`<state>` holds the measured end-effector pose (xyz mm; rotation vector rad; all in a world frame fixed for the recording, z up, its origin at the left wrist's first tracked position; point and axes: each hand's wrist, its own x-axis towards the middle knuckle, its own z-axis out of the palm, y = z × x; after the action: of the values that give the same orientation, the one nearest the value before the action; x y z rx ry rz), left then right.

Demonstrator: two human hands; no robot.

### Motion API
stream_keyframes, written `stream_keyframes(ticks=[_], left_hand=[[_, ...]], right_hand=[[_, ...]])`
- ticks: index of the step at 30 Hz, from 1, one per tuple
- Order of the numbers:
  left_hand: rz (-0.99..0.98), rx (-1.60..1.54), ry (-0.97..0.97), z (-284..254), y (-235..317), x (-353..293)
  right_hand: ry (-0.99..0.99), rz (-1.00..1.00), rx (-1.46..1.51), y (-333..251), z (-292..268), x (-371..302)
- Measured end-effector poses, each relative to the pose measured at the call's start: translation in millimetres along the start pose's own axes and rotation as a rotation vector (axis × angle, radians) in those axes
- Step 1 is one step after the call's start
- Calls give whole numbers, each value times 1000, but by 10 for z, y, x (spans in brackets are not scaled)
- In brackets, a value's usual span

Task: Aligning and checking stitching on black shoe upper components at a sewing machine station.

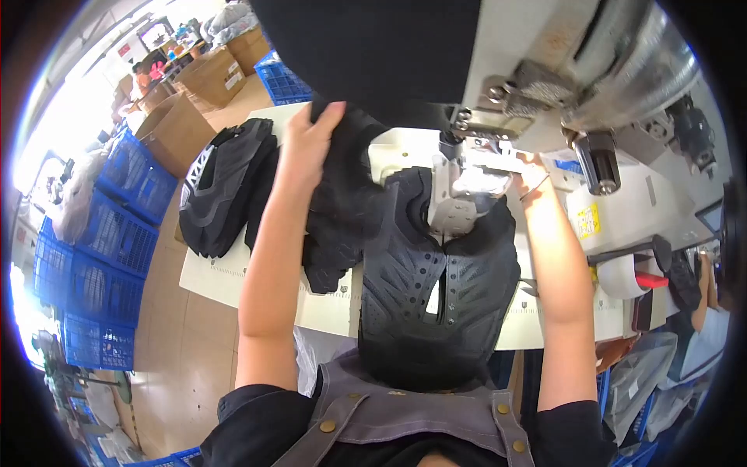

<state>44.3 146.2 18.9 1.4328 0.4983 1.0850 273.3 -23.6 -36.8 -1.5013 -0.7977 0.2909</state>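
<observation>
A black moulded vest-like piece [442, 303], with ribbed panels and rows of small holes, lies in front of me under the head of a sewing machine [459, 183]. Its lower end hangs over the table edge towards my apron. Up and to the left, my left hand [310, 140] is closed on a dark padded piece [346, 156], partly blurred, that lies beside the vest. On the machine's right side is my right hand [533, 175], close to the needle area. Metal parts and glare cover its fingers, so its grip is hidden.
More black padded pieces [226, 187] are stacked at the left of the pale table [319, 311]. Blue crates [101, 272] and cardboard boxes [171, 132] stand further left. Scissors [529, 288] lie near my right forearm. Another person's arm [704, 288] shows at far right.
</observation>
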Motion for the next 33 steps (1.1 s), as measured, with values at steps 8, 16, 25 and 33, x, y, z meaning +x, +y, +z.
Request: stream_keyframes(ticks=[8,16,25,33], left_hand=[[-397,677,120,-1745,-652,-521],[109,1790,265,-1232,-394,-726],[113,1074,-523,-78,-434,-1288],[141,1094,-190,-3,-224,-1332]], right_hand=[[-164,84,25,398,-193,-340],[-82,-177,-811,-187,-466,-1477],[-25,-211,-746,-57,-381,-1665],[365,51,366,-171,-329,-1545]])
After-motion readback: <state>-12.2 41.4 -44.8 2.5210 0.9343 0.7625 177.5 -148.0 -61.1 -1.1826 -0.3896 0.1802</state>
